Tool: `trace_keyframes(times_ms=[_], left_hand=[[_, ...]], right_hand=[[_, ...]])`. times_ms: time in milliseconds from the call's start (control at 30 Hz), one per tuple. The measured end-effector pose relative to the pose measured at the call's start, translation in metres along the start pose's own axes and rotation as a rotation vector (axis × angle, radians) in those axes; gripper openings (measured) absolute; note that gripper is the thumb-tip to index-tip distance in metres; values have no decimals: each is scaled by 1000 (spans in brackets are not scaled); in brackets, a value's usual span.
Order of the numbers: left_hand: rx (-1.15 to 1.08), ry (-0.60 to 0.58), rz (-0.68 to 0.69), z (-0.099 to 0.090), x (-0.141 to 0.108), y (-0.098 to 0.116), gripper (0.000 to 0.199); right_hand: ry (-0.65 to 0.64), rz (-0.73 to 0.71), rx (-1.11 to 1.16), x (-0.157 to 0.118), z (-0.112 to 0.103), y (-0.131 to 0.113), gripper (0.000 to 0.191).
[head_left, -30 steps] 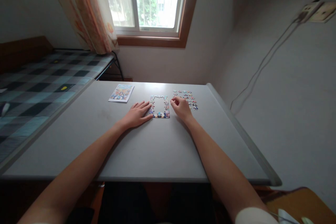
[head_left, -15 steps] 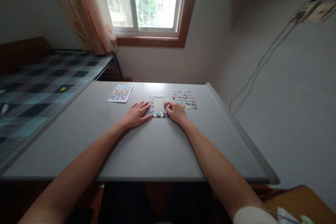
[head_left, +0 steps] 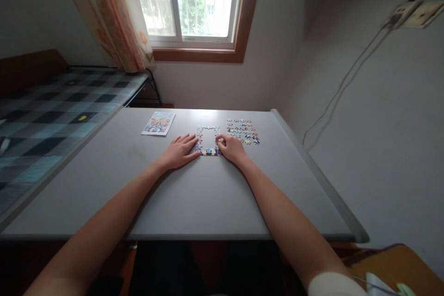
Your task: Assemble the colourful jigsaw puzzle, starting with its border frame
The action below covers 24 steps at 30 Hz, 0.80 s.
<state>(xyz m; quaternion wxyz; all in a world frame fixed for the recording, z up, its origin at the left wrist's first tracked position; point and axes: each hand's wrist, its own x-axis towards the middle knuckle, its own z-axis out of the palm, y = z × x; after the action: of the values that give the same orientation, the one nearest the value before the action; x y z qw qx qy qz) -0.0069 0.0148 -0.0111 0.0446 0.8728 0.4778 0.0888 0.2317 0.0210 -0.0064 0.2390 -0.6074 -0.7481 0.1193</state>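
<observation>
Two bare hands flank a jigsaw border (head_left: 208, 152), hollow in its middle, lying on a pale grey table (head_left: 166, 203). At the border's left side the left hand (head_left: 180, 150) rests flat, fingers spread, its tips at the edge and nothing gripped. The right hand (head_left: 231, 147) bends over the border's right side, hiding part of it; thumb and forefinger come close together, though whether a piece sits between them I cannot tell. Loose jigsaw pieces (head_left: 236, 132) lie right of the border, just past that hand. Left of the border and farther back is a colourful illustrated sheet (head_left: 158, 124); any lettering on it is too small to read. Well beyond the border stands a barred window (head_left: 204, 0); far left of it, a checked mattress (head_left: 86, 92); far right, a wall socket (head_left: 416, 15) with a cable (head_left: 343, 84).
</observation>
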Motion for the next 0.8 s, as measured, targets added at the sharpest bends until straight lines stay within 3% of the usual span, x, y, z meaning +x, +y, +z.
trace_keyframes(times_ms=[800], left_hand=[[-2,-8,-2,-2,0,1,68]], right_hand=[[-5,0,-10,0,-1,0,24]])
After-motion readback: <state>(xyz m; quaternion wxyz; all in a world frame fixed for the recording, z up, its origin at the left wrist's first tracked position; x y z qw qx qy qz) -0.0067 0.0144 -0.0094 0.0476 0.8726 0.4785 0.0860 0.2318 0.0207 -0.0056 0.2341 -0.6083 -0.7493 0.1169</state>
